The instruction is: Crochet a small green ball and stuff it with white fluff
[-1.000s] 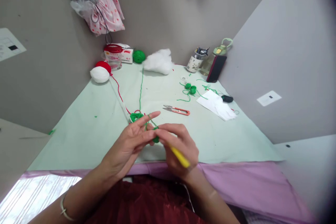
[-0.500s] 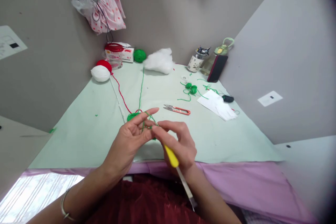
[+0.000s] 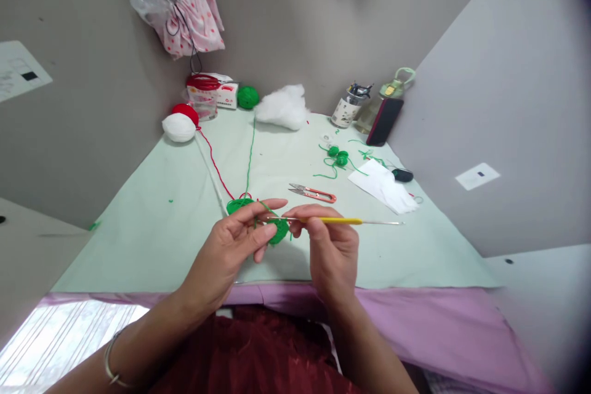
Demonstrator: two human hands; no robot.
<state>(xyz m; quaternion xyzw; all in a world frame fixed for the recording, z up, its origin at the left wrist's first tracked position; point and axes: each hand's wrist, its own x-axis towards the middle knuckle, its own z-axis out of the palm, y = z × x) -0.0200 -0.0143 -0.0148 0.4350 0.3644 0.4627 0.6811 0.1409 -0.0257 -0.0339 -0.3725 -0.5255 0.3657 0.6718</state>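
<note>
Between thumb and fingers my left hand [image 3: 233,246] pinches a small green crochet piece [image 3: 279,231], with green yarn [image 3: 268,208] running over its raised index finger. My right hand [image 3: 335,252] is closed round a crochet hook [image 3: 341,220] with a yellow grip, held nearly level. The hook's left tip lies at the upper edge of the green piece; its other metal end points right. Just behind my left fingers rests a green yarn bundle [image 3: 239,204], partly hidden by the hand.
Thread snips [image 3: 314,193] lie beyond my right hand. Small green crocheted balls [image 3: 341,158], white paper [image 3: 381,184] and a phone [image 3: 385,122] are to the right. White stuffing [image 3: 282,108], a green yarn ball [image 3: 248,97] and a white yarn ball [image 3: 179,127] stand at the back.
The hook has swung from pointing down toward me to nearly level, its free end now to the right. My right hand has turned and shifted slightly right; the green piece shows more fully.
</note>
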